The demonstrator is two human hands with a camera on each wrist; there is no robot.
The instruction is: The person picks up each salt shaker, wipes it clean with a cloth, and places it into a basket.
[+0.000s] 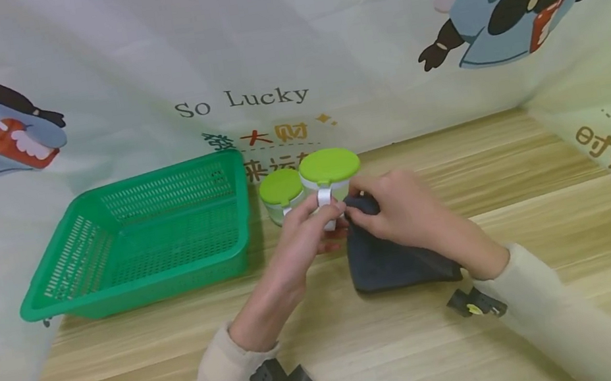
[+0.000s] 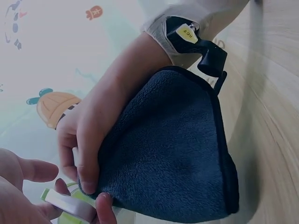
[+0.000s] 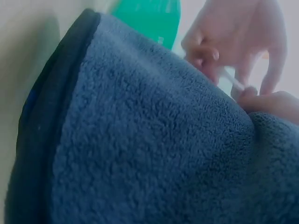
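Gripping the white handle [image 1: 325,196] of a round jar with a lime-green lid [image 1: 329,166], the left hand [image 1: 301,232] in the head view sits beside the right hand [image 1: 401,207], which pinches a dark blue-grey fleecy cloth [image 1: 383,265], near a smaller green-lidded jar [image 1: 280,186] and a perforated green plastic basket [image 1: 141,288] on a wood-grain table [image 1: 367,354] before a printed wall [image 1: 377,39]. The left wrist view shows the cloth's bound edge, much of the jar hidden; in the blurred right wrist view, plush nap fills the foreground.
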